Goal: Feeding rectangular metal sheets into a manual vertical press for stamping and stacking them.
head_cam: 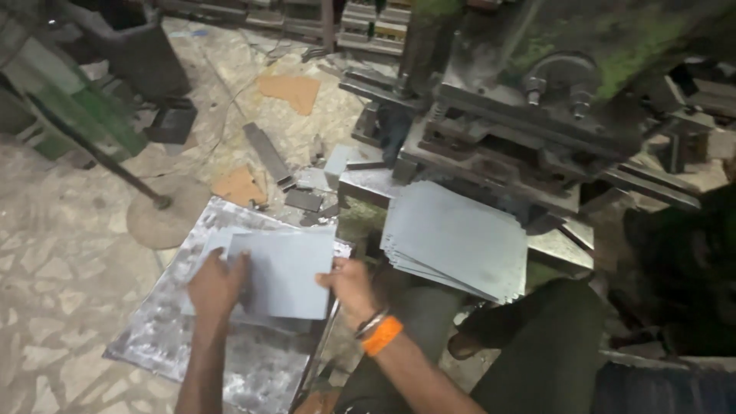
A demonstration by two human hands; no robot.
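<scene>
Beside sheet stack (460,238) & press (529,115), both hands (218,285) grip grey sheet (285,274) over big plate (176,337).

Layout seen from the head camera. A large metal plate (165,337) lies on the floor (61,268) at lower left. Above it, the left hand (217,285) and right hand (350,287) grip opposite edges of a held sheet (285,274), with a further sheet beneath it. To the right, a stack of sheets (456,241) rests on the bed of a press machine (529,115), which fills the upper right. The person's leg (537,353) lies below the stack. Behind the plate, a metal bar (268,153) and cardboard scraps (290,90) lie on the floor; a round-footed stand (157,218) is at the plate's upper left.
</scene>
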